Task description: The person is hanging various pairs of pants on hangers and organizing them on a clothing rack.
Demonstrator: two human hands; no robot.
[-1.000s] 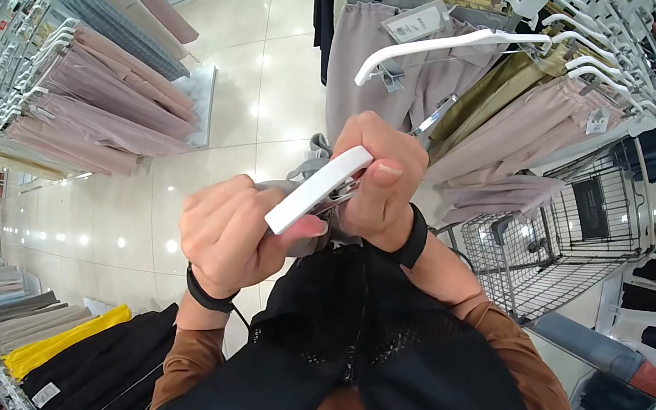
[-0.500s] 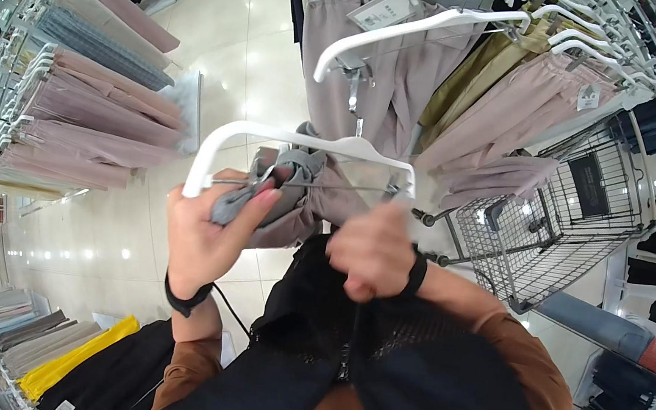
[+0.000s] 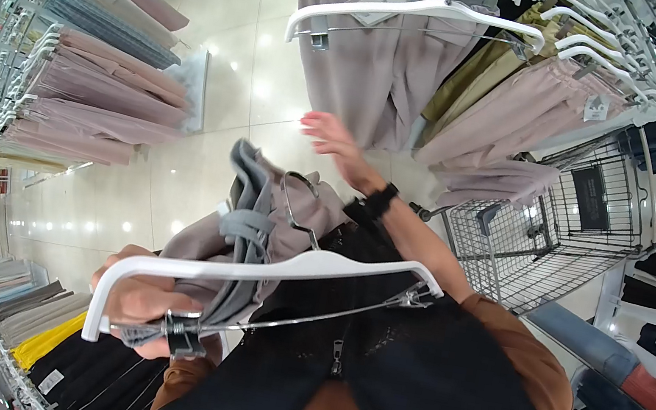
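My left hand [image 3: 138, 295] is closed around the bunched waist of a pair of mauve trousers [image 3: 198, 240] with a grey waistband and tie, behind one end of a white clip hanger [image 3: 310, 266]. The hanger lies across my front, its hook tilted up over the cloth. One metal clip sits by my left fingers; the other, at the right end, has no cloth in it. My right hand [image 3: 337, 148] is raised with fingers stretched out, holding nothing, in front of mauve trousers [image 3: 384, 68] hanging on the rack. Another white hanger [image 3: 419, 12] is above those trousers.
A wire shopping cart [image 3: 548, 223] stands to the right below racked pink trousers [image 3: 522, 116]. Racks of pink and grey trousers [image 3: 109, 97] line the left side of the tiled floor [image 3: 242, 45]. Folded yellow and black garments [image 3: 96, 366] lie lower left.
My right hand has left the hanger and moved up and away toward the rack, its fingers opening. My left hand has lowered to the left with the trousers and hanger, which has tilted.
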